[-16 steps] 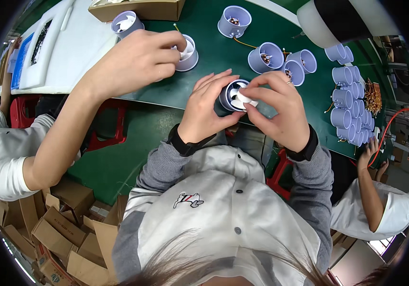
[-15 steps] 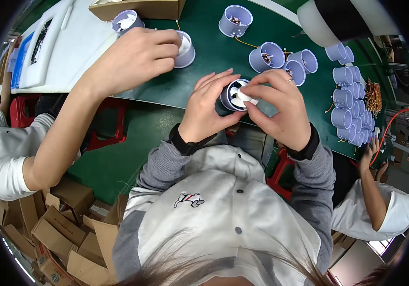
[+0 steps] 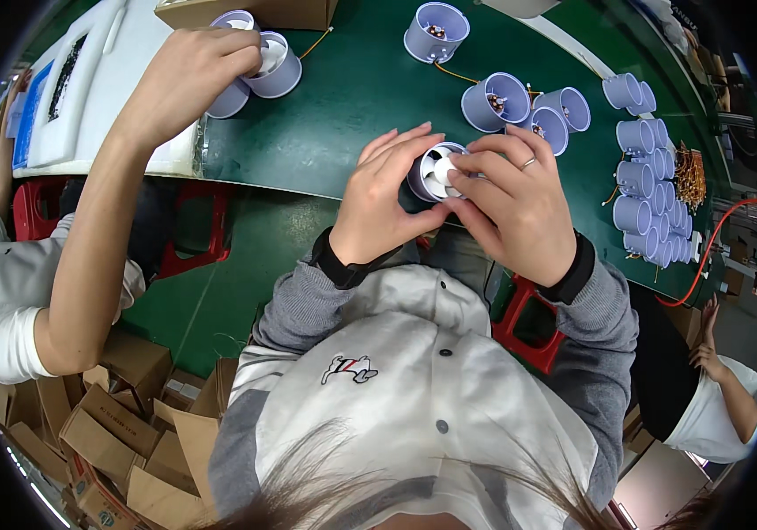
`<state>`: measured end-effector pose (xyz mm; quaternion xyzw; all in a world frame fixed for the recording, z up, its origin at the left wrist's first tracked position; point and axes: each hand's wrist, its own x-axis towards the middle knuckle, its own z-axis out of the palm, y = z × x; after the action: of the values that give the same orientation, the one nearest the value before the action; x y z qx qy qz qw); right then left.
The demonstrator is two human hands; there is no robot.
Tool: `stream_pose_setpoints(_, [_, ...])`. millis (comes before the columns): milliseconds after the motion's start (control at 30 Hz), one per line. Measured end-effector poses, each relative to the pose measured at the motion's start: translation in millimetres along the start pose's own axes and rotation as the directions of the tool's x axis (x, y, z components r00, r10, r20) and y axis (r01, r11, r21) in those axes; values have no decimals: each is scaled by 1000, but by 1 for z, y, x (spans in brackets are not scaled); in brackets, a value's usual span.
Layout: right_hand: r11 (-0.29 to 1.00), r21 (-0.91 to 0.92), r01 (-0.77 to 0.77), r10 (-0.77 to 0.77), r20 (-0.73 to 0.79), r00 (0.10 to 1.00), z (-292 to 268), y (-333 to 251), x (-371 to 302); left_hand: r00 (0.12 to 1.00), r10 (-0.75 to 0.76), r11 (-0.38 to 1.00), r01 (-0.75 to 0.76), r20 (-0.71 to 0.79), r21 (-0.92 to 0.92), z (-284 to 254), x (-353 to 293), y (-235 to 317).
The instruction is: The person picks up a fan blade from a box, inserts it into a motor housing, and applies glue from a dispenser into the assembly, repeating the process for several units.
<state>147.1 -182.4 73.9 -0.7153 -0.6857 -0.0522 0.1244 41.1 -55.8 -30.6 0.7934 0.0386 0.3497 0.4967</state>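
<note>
My left hand (image 3: 385, 196) is wrapped round a small pale purple cup-shaped housing (image 3: 417, 183), tilted so that its open mouth faces up. A white fan wheel (image 3: 439, 171) with several blades sits in that mouth. With thumb and fingers, my right hand (image 3: 519, 201) grips the fan wheel at its hub and right edge. The fingers cover part of the wheel and the cup's right side. Both hands are over the near edge of the green table (image 3: 325, 150).
Purple cups with copper-coloured parts inside, such as one cup (image 3: 436, 32), stand beyond my hands. Rows of cups (image 3: 634, 181) and a bundle of wires (image 3: 690, 181) lie right. At left, a co-worker's hand (image 3: 193, 75) is at another cup (image 3: 278, 72). Cartons (image 3: 122, 424) cover the floor.
My right fingers have closed in on the fan wheel, which now sits flatter in the cup. The left co-worker's hand and a cup moved left. The right co-worker's hands left the table edge.
</note>
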Motion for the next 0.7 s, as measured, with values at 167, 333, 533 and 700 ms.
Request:
stream_pose_setpoints(167, [998, -58, 17, -17, -14, 1000, 7, -6, -3, 1000, -2, 1000, 2, 15, -8, -1, -1, -1])
stream_pose_setpoints(333, [992, -89, 89, -87, 29, 996, 14, -2, -5, 999, -21, 1000, 20, 41, 5, -3, 0, 1])
stream_pose_setpoints(533, [993, -86, 83, -83, 3, 997, 11, -4, -2, 1000, -5, 999, 6, -17, 53, -2, 2, 8])
stream_pose_setpoints(700, [999, 44, -3, 5, -38, 999, 6, -13, -2, 988, -93, 972, 116, -121, 203, -20, 5, 15])
